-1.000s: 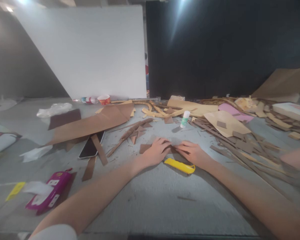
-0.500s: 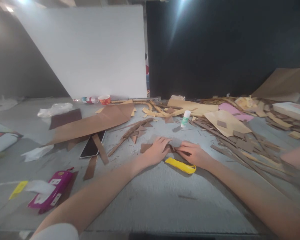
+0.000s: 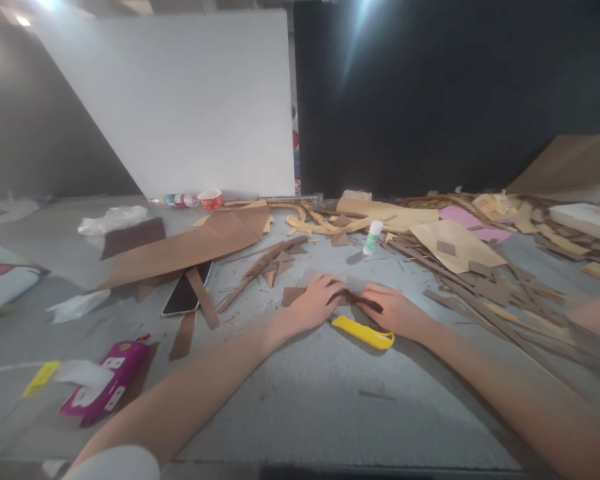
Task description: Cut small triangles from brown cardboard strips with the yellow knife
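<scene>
My left hand (image 3: 314, 303) and my right hand (image 3: 393, 309) meet on the grey table (image 3: 300, 400), fingertips pinching a small dark brown paper piece (image 3: 351, 298) between them. A brown paper scrap (image 3: 293, 295) lies under the left fingers. Both hands have curled fingers pressed on the paper. A yellow comb-like tool (image 3: 363, 332) lies just in front of the hands, touching neither.
A glue stick (image 3: 373, 238) stands behind the hands. Brown strips and cut card (image 3: 480, 287) pile at the right, a large brown sheet (image 3: 190, 247) and a phone (image 3: 183, 297) at the left. A magenta packet (image 3: 105, 383) lies near left. White and black boards stand behind.
The hands stay in place; the fingers have shifted slightly on the small brown piece, pressing it flatter. The view has drifted a little.
</scene>
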`<action>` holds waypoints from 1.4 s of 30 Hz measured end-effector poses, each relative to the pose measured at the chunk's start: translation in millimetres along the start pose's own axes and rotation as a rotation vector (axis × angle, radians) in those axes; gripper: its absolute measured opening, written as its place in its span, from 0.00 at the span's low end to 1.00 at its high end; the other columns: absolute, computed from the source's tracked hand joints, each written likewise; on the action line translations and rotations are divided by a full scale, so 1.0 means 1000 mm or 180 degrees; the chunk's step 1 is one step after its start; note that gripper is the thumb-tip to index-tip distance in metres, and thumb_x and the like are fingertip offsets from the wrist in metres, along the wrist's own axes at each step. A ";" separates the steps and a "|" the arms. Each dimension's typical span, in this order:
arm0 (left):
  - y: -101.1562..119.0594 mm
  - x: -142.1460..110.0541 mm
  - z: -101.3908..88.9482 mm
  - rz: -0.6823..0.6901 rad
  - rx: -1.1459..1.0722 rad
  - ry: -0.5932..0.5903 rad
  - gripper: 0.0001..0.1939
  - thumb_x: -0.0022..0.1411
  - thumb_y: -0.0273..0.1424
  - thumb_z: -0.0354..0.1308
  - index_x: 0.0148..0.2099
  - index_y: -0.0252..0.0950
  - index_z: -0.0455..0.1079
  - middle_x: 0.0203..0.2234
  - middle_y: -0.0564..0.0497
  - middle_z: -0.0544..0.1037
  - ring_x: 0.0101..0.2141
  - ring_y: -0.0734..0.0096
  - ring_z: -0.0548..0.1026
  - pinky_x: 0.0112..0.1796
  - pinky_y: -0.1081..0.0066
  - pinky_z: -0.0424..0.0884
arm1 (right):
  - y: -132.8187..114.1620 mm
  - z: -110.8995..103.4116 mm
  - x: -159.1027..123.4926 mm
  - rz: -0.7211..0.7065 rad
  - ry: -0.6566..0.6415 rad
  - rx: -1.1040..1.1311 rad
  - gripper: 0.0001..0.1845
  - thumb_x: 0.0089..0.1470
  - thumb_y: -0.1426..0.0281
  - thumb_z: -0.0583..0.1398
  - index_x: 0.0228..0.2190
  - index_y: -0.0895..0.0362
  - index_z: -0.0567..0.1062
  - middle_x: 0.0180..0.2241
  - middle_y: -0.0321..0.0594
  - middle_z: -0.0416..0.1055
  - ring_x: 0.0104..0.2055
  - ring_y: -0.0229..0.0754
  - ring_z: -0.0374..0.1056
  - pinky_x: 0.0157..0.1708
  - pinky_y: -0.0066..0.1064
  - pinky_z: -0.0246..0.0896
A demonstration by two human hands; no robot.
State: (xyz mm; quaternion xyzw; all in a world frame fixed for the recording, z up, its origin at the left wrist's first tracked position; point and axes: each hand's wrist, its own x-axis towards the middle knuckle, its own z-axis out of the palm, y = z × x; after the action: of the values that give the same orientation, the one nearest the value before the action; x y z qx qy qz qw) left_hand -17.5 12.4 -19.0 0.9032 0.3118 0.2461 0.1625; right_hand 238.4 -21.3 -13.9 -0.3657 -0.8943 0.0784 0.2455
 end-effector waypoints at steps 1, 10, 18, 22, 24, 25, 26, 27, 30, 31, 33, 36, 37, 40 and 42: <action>0.000 0.000 0.000 0.0007 0.0002 0.0003 0.15 0.77 0.27 0.51 0.60 0.42 0.72 0.55 0.46 0.74 0.58 0.57 0.68 0.62 0.54 0.67 | -0.001 0.000 0.000 0.0047 0.0040 -0.0038 0.10 0.72 0.70 0.57 0.45 0.54 0.80 0.38 0.41 0.75 0.39 0.44 0.74 0.37 0.34 0.69; 0.001 -0.001 -0.001 -0.0097 -0.0124 0.0022 0.14 0.75 0.26 0.52 0.57 0.42 0.73 0.53 0.46 0.75 0.58 0.57 0.69 0.61 0.54 0.68 | -0.004 0.006 -0.002 0.0158 0.0261 -0.0240 0.11 0.69 0.69 0.61 0.32 0.53 0.78 0.30 0.38 0.74 0.33 0.44 0.72 0.33 0.35 0.66; -0.001 0.000 0.000 -0.0031 -0.0090 0.0055 0.09 0.76 0.27 0.53 0.52 0.40 0.73 0.51 0.46 0.76 0.56 0.57 0.69 0.59 0.55 0.69 | -0.007 0.005 -0.002 -0.0306 0.0218 -0.0559 0.12 0.70 0.74 0.57 0.37 0.55 0.79 0.31 0.41 0.74 0.35 0.46 0.72 0.37 0.37 0.69; -0.001 0.000 0.000 -0.0018 -0.0024 0.0038 0.09 0.76 0.28 0.53 0.52 0.41 0.73 0.52 0.45 0.75 0.57 0.56 0.69 0.58 0.54 0.70 | -0.010 0.003 -0.001 -0.0430 0.0166 -0.0743 0.13 0.70 0.75 0.56 0.36 0.56 0.80 0.30 0.41 0.72 0.33 0.45 0.70 0.35 0.37 0.67; -0.001 0.000 0.000 -0.0005 -0.0010 0.0035 0.09 0.76 0.28 0.53 0.51 0.41 0.74 0.52 0.45 0.75 0.57 0.56 0.69 0.59 0.54 0.70 | -0.011 0.001 -0.001 -0.0467 0.0157 -0.0761 0.13 0.70 0.75 0.56 0.35 0.56 0.80 0.29 0.41 0.71 0.32 0.45 0.69 0.34 0.36 0.66; -0.001 0.000 0.000 -0.0010 -0.0006 0.0035 0.09 0.76 0.28 0.53 0.51 0.41 0.74 0.52 0.45 0.75 0.57 0.56 0.69 0.59 0.54 0.69 | -0.011 0.001 0.000 -0.0478 0.0148 -0.0764 0.14 0.70 0.76 0.56 0.35 0.56 0.80 0.29 0.41 0.71 0.32 0.45 0.69 0.34 0.36 0.66; -0.001 0.000 0.000 -0.0021 -0.0003 0.0037 0.09 0.76 0.28 0.53 0.50 0.41 0.74 0.52 0.45 0.75 0.57 0.56 0.69 0.59 0.54 0.69 | -0.011 0.001 0.000 -0.0489 0.0143 -0.0767 0.14 0.70 0.76 0.56 0.35 0.56 0.79 0.29 0.41 0.71 0.32 0.45 0.69 0.33 0.36 0.66; -0.001 0.000 0.000 -0.0028 0.0000 0.0035 0.08 0.76 0.28 0.53 0.50 0.40 0.74 0.52 0.45 0.75 0.57 0.56 0.69 0.59 0.54 0.70 | -0.011 0.001 0.000 -0.0505 0.0144 -0.0771 0.14 0.70 0.76 0.55 0.35 0.56 0.79 0.29 0.41 0.71 0.32 0.45 0.68 0.33 0.36 0.66; -0.001 0.001 0.000 -0.0015 0.0010 0.0045 0.08 0.75 0.28 0.54 0.49 0.40 0.74 0.51 0.45 0.75 0.56 0.56 0.69 0.59 0.54 0.70 | -0.011 0.001 0.000 -0.0548 0.0131 -0.0787 0.15 0.70 0.76 0.54 0.34 0.56 0.79 0.29 0.41 0.71 0.32 0.44 0.68 0.33 0.36 0.66; -0.001 0.001 0.000 -0.0004 0.0020 0.0047 0.07 0.75 0.28 0.55 0.49 0.40 0.74 0.51 0.44 0.75 0.56 0.56 0.69 0.59 0.54 0.70 | -0.011 0.000 0.000 -0.0558 0.0123 -0.0795 0.16 0.70 0.76 0.54 0.34 0.57 0.79 0.29 0.41 0.71 0.31 0.43 0.67 0.32 0.36 0.65; -0.002 0.001 0.001 0.0012 0.0043 0.0059 0.07 0.75 0.28 0.55 0.49 0.39 0.74 0.52 0.44 0.75 0.57 0.56 0.69 0.60 0.54 0.69 | -0.011 0.000 0.000 -0.0552 0.0094 -0.0805 0.16 0.71 0.76 0.54 0.34 0.57 0.79 0.30 0.40 0.70 0.31 0.43 0.67 0.32 0.36 0.65; -0.002 0.001 0.002 0.0026 0.0067 0.0062 0.07 0.75 0.27 0.55 0.48 0.39 0.75 0.52 0.44 0.75 0.57 0.56 0.69 0.61 0.54 0.69 | -0.011 0.000 -0.001 -0.0523 0.0032 -0.0822 0.15 0.71 0.76 0.54 0.34 0.57 0.79 0.30 0.41 0.70 0.31 0.43 0.67 0.32 0.36 0.64; -0.002 0.001 0.002 0.0028 0.0073 0.0061 0.07 0.75 0.27 0.55 0.48 0.39 0.75 0.51 0.44 0.75 0.57 0.56 0.69 0.61 0.54 0.68 | -0.011 0.000 -0.001 -0.0519 0.0011 -0.0830 0.15 0.71 0.76 0.54 0.34 0.57 0.78 0.30 0.41 0.70 0.31 0.44 0.67 0.33 0.36 0.64; -0.002 0.001 0.002 0.0032 0.0098 0.0051 0.07 0.75 0.26 0.55 0.47 0.39 0.74 0.51 0.45 0.75 0.57 0.56 0.69 0.61 0.54 0.68 | -0.010 0.001 -0.002 -0.0531 -0.0022 -0.0863 0.16 0.71 0.76 0.54 0.34 0.57 0.78 0.30 0.41 0.71 0.31 0.44 0.67 0.33 0.36 0.64; -0.002 0.001 0.002 0.0049 0.0119 0.0052 0.07 0.75 0.27 0.55 0.47 0.38 0.74 0.51 0.44 0.75 0.57 0.56 0.69 0.61 0.55 0.69 | -0.010 0.001 -0.002 -0.0549 -0.0026 -0.0877 0.16 0.70 0.76 0.53 0.34 0.57 0.78 0.30 0.41 0.71 0.31 0.44 0.66 0.33 0.36 0.64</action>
State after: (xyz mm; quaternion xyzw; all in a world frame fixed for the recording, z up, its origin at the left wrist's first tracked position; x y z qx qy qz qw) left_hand -16.7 14.4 -21.2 0.9064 0.3107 0.2489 0.1412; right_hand 233.1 -29.7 -12.0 -0.3175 -0.9257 -0.0648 0.1952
